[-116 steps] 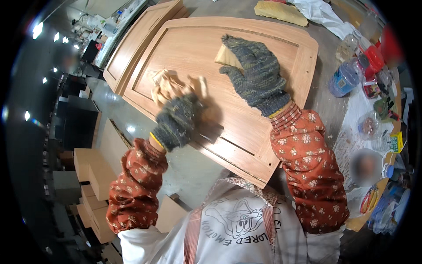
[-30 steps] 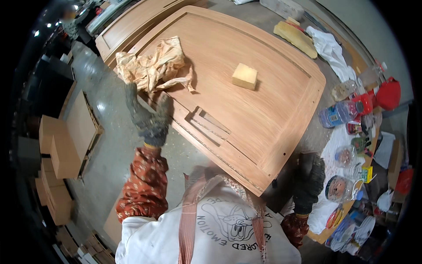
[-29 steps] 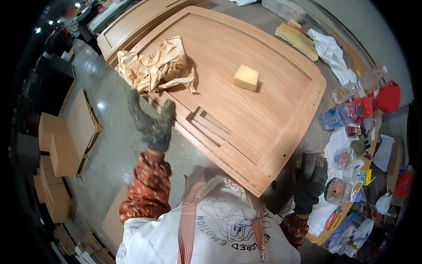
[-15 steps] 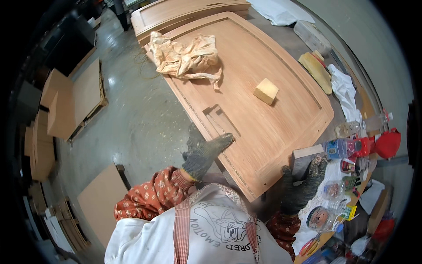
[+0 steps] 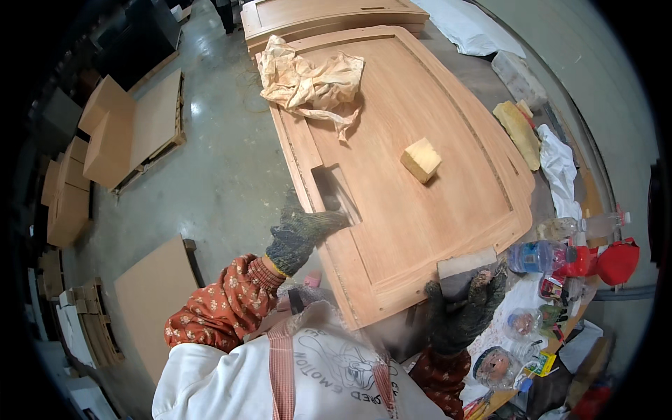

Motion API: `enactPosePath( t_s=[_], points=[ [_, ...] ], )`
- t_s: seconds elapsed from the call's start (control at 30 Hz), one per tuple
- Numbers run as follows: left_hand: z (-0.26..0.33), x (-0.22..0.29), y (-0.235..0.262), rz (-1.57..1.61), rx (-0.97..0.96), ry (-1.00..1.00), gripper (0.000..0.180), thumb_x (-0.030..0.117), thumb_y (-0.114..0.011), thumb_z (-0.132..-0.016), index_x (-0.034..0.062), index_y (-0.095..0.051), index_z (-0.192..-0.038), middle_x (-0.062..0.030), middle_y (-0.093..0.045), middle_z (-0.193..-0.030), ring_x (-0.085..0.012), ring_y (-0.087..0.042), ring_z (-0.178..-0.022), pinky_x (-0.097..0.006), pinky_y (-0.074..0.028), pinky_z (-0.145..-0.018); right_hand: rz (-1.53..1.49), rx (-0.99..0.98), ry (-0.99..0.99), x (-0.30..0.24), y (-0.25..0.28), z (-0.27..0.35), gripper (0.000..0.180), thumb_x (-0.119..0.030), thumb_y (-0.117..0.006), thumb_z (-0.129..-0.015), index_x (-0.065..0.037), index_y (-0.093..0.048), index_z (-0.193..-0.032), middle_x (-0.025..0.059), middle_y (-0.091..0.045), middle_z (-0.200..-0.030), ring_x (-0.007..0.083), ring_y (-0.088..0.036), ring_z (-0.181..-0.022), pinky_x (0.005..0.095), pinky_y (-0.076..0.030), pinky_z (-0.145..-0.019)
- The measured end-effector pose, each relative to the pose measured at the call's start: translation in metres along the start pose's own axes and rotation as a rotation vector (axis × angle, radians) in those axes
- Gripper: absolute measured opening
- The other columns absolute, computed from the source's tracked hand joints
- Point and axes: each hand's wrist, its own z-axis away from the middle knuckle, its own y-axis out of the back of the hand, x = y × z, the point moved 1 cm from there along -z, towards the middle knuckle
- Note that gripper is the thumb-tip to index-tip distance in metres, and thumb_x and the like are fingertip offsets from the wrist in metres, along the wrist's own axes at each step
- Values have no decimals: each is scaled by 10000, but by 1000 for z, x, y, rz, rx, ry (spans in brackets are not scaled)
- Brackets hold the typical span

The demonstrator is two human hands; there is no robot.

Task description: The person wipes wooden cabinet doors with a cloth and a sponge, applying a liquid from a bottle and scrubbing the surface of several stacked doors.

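A pale wooden panel (image 5: 420, 224) with a raised frame and a rectangular cutout (image 5: 334, 187) lies in front of me. My left hand (image 5: 297, 234), in a dark work glove, grips the panel's left edge by the cutout, thumb on top; its other fingers are partly hidden. My right hand (image 5: 467, 311), also gloved, is closed around a grey block (image 5: 462, 269) with a lighter upper face, which looks like a sanding block. The block is at the panel's near right edge. A yellow sponge block (image 5: 421, 161) and a crumpled, stained cloth (image 5: 311, 80) rest on the panel.
More wooden panels (image 5: 336, 21) are stacked at the far end. Along the right stand plastic bottles (image 5: 535, 257), a red container (image 5: 617, 261), jars and rags. To the left, cardboard boxes (image 5: 108, 133) and pallets with flat boards (image 5: 157, 115) are on the floor.
The view has shifted, and the panel appears turned slightly. My right hand has brought the grey block left, against the panel's near edge. My left hand remains by the cutout.
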Motion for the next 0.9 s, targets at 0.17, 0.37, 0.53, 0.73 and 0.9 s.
enactPosePath(
  t_s=[0.17, 0.37, 0.53, 0.73, 0.9],
  points=[
    [7, -8, 0, 164, 98, 43, 562, -102, -718, -731, 18, -407, -1184, -148, -629, -944, -244, -669, -836, -362, -599, -751, -8, -132, 247, -16, -12, -50, 625, -295, -743, -782, -85, -499, -1318, 273, -464, -1318, 459, -447, -1216, 542, -377, -994],
    [15, 12, -11, 305, 119, 99, 567, -61, -724, -749, 35, -393, -1200, -84, -611, -884, -157, -635, -775, -268, -565, -663, 57, -375, 494, -59, -73, -104, 527, -193, -729, -713, -137, -600, -1220, 272, -445, -1338, 446, -464, -1177, 544, -345, -1003],
    [16, 11, -11, 386, -62, -9, 455, 55, -676, -851, -17, -421, -1220, -96, -608, -1027, -156, -630, -872, -262, -567, -724, 107, -522, 507, -83, -93, -126, 587, -197, -735, -693, -158, -594, -1261, 248, -432, -1368, 430, -442, -1212, 516, -331, -1019],
    [20, -9, -18, 190, -265, -69, 420, 147, -610, -910, -36, -490, -1269, -127, -583, -1209, -200, -589, -1070, -340, -515, -907, 226, -668, 498, -98, -97, -138, 626, -215, -740, -705, -153, -566, -1302, 243, -417, -1392, 419, -437, -1231, 494, -323, -1027],
    [30, 0, -34, 275, 242, -27, 607, 203, -797, -764, -51, -466, -1206, -154, -585, -1118, -182, -599, -961, -329, -503, -815, 255, -758, 541, -104, -99, -143, 677, -238, -743, -722, -144, -514, -1352, 246, -403, -1406, 405, -437, -1240, 490, -316, -1028]
  ],
)
